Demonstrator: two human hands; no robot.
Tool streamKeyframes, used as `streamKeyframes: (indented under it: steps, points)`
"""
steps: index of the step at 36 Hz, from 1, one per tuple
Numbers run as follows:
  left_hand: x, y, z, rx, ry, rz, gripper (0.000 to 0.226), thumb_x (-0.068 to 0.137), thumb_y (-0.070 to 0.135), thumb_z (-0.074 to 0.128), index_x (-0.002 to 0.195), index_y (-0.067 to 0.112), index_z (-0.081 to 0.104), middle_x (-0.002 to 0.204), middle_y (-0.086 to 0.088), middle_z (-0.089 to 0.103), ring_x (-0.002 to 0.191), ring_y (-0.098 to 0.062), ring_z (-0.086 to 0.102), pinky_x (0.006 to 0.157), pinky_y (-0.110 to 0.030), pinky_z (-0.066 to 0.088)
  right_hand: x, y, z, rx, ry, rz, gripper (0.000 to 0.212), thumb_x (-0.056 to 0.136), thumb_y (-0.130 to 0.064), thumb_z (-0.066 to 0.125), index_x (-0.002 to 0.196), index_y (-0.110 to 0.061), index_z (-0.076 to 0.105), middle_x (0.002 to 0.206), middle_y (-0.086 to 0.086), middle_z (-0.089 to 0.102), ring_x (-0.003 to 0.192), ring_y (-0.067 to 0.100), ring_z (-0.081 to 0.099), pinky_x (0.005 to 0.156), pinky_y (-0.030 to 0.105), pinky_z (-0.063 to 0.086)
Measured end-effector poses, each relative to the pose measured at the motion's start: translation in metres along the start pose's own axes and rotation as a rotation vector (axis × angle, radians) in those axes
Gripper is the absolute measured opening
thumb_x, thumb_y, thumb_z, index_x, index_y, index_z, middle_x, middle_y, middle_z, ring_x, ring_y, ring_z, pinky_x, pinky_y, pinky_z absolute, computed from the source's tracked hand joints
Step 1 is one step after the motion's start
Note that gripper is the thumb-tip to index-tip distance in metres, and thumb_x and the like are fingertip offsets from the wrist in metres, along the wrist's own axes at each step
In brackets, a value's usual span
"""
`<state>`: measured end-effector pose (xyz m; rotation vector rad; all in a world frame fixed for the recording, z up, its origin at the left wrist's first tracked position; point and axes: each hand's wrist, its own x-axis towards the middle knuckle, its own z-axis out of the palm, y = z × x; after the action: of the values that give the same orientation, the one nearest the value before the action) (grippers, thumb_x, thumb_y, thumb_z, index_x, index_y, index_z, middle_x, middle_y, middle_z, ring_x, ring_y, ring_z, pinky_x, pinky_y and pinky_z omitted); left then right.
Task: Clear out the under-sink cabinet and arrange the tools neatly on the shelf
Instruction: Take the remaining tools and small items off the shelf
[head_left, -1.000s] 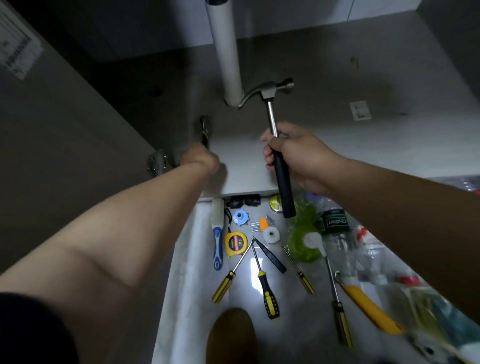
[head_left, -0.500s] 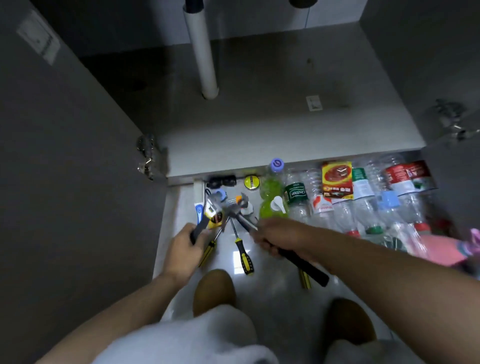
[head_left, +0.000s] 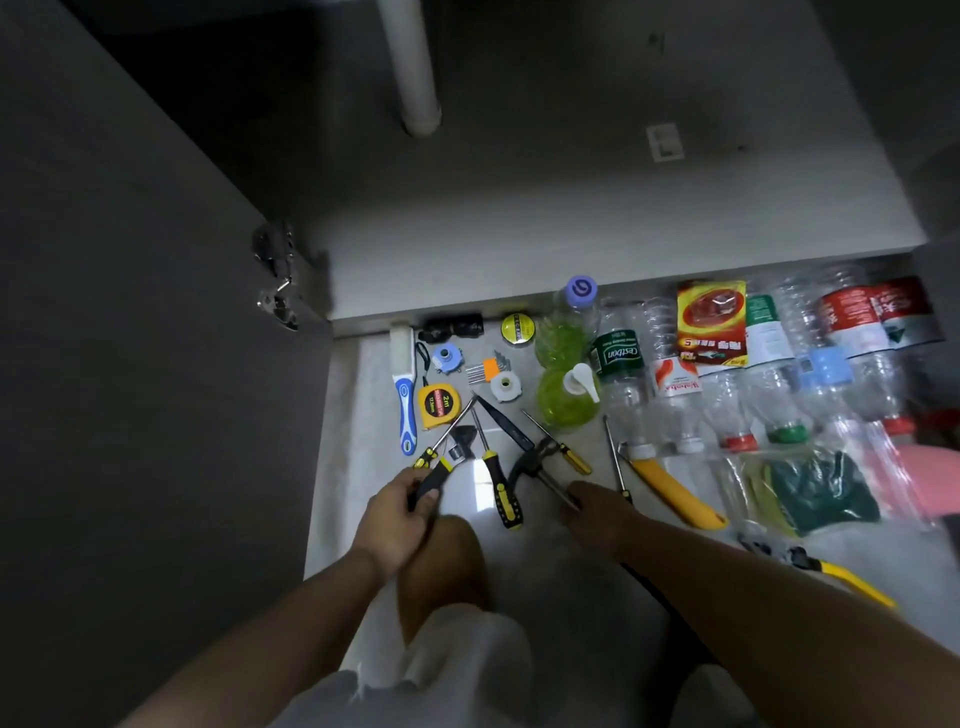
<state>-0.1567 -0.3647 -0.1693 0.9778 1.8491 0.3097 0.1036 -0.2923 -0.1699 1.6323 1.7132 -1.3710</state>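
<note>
Nearest me, my left hand (head_left: 400, 525) is gripping the wrench (head_left: 448, 465) and my right hand (head_left: 597, 512) the hammer (head_left: 540, 462), lowering both among floor screwdrivers (head_left: 500, 483); crowding risks scattering them. Farther, the cabinet floor (head_left: 597, 218) is lying bare.

Glossy pale floor (head_left: 545, 561) with a bright glare patch, under tools with bare metal shafts and black-and-yellow plastic grips: wrench (head_left: 448, 464), hammer (head_left: 540, 462), screwdriver (head_left: 496, 480). Clear, crinkled plastic bottles (head_left: 675, 395) with shiny paper or film labels, beside a translucent green one (head_left: 567, 397). Matt grey cabinet shelf (head_left: 597, 208), smooth white plastic pipe (head_left: 410, 67), shiny metal hinge (head_left: 275, 280), yellow plastic tape measure (head_left: 438, 406).
</note>
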Motion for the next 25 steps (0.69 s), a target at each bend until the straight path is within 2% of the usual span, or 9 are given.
streamKeyframes:
  steps: [2, 4, 7, 10, 13, 17, 21, 25]
  points:
    - [0.003, 0.0, 0.001, -0.008, 0.039, -0.005, 0.036, 0.103, 0.026, 0.057, 0.139, 0.022, 0.054, 0.13, 0.004, 0.062, 0.119, -0.02, 0.058, 0.106, -0.037, 0.046, 0.003, -0.002, 0.002, -0.034, 0.06, 0.007, 0.017, 0.099, -0.016, 0.051, 0.115, -0.012, 0.054, 0.119, 0.011, 0.063, 0.112, 0.029, 0.061, 0.079, 0.026, 0.039]
    - [0.006, -0.001, 0.001, 0.009, 0.075, -0.007, 0.033, 0.103, 0.027, 0.056, 0.135, 0.022, 0.054, 0.128, 0.004, 0.063, 0.115, -0.019, 0.06, 0.1, -0.032, 0.047, 0.003, -0.007, 0.004, -0.065, 0.112, 0.018, 0.025, 0.098, -0.015, 0.05, 0.122, -0.012, 0.052, 0.123, 0.011, 0.062, 0.116, 0.03, 0.06, 0.084, 0.031, 0.043]
    - [0.008, -0.003, 0.0, 0.014, 0.122, -0.013, 0.023, 0.103, 0.024, 0.057, 0.125, 0.021, 0.056, 0.124, -0.001, 0.067, 0.111, -0.023, 0.062, 0.097, -0.036, 0.051, 0.003, -0.014, 0.01, -0.049, 0.151, 0.014, 0.035, 0.096, -0.01, 0.053, 0.13, -0.01, 0.047, 0.129, 0.013, 0.057, 0.121, 0.03, 0.056, 0.096, 0.037, 0.046]
    - [0.01, -0.006, -0.002, 0.05, 0.182, 0.013, 0.022, 0.1, 0.015, 0.059, 0.122, 0.016, 0.059, 0.124, -0.007, 0.065, 0.114, -0.025, 0.061, 0.099, -0.036, 0.05, 0.001, -0.019, 0.014, 0.009, 0.215, -0.012, 0.044, 0.097, -0.007, 0.052, 0.139, -0.012, 0.043, 0.133, 0.012, 0.054, 0.122, 0.029, 0.056, 0.098, 0.036, 0.046]
    - [0.009, -0.008, -0.002, 0.113, 0.188, 0.042, 0.032, 0.1, 0.008, 0.056, 0.132, 0.011, 0.058, 0.127, -0.012, 0.062, 0.12, -0.027, 0.057, 0.104, -0.036, 0.047, -0.001, -0.024, 0.016, 0.025, 0.267, -0.039, 0.045, 0.095, -0.004, 0.052, 0.138, -0.015, 0.044, 0.129, 0.012, 0.057, 0.119, 0.029, 0.058, 0.095, 0.038, 0.048]
    - [0.007, -0.006, -0.002, 0.126, 0.191, 0.054, 0.041, 0.095, 0.001, 0.057, 0.135, 0.011, 0.056, 0.128, -0.014, 0.06, 0.121, -0.028, 0.056, 0.108, -0.041, 0.047, -0.005, -0.024, 0.012, -0.002, 0.297, -0.072, 0.039, 0.089, -0.007, 0.056, 0.125, -0.02, 0.05, 0.117, 0.009, 0.064, 0.11, 0.031, 0.062, 0.087, 0.039, 0.053]
    - [0.006, -0.006, -0.003, 0.194, 0.172, 0.08, 0.042, 0.094, 0.003, 0.058, 0.135, 0.013, 0.057, 0.126, -0.012, 0.061, 0.12, -0.027, 0.056, 0.106, -0.04, 0.047, -0.008, -0.023, 0.008, -0.04, 0.277, -0.132, 0.038, 0.086, -0.006, 0.056, 0.121, -0.019, 0.05, 0.121, 0.006, 0.061, 0.113, 0.031, 0.06, 0.089, 0.042, 0.053]
    - [0.007, -0.001, -0.006, 0.249, 0.132, 0.133, 0.041, 0.094, 0.005, 0.057, 0.134, 0.015, 0.058, 0.126, -0.007, 0.059, 0.12, -0.024, 0.054, 0.106, -0.038, 0.046, -0.006, -0.019, 0.005, -0.062, 0.224, -0.134, 0.037, 0.088, -0.009, 0.058, 0.124, -0.012, 0.051, 0.122, 0.011, 0.061, 0.116, 0.031, 0.059, 0.09, 0.037, 0.049]
